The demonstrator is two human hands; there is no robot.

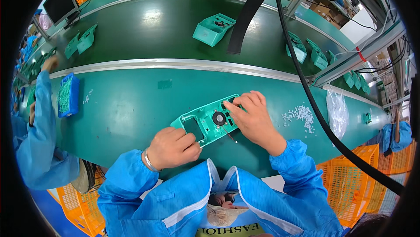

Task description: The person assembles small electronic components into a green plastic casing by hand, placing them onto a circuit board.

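Holding a green housing between our two hands, we have it at the near middle of the green table, inner side up, its right end angled toward the far side. Our left hand, with a silvery bracelet at the wrist, is curled closed and pinches the housing's left end at the near corner. Our right hand grasps the right end, its fingertips bent over the inner face; we cannot tell exactly what they press. Between our hands sits a round black speaker, with a rectangular opening to its left, and a thin wire ends in a white plug past the near edge. We cannot tell whether the housing touches the table.

To the right lie scattered small white pieces, then a clear plastic bag. To the left stands a blue bin of green parts, with a few white bits just beside it. On the far strip, past a metal rail, we see another housing. At far left, a co-worker's hand reaches over that strip.
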